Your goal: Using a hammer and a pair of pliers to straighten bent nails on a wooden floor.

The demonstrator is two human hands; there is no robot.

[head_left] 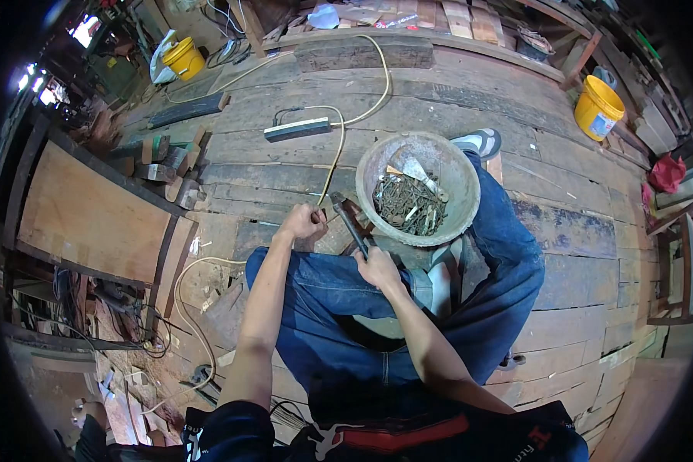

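Note:
My right hand grips the dark handle of a hammer, its head raised beside my left hand. My left hand is closed in a pinch on a small thin thing, probably a nail, over a wooden block by my crossed legs. A wide, worn, pale basin stands just beyond my right hand, holding several loose nails and bits of metal, with a pale scraper-like piece on top.
Yellow cord runs past a power strip. Wood offcuts and a framed panel lie left, yellow buckets stand farther back, and a chair is right. Another person's hand shows at lower left.

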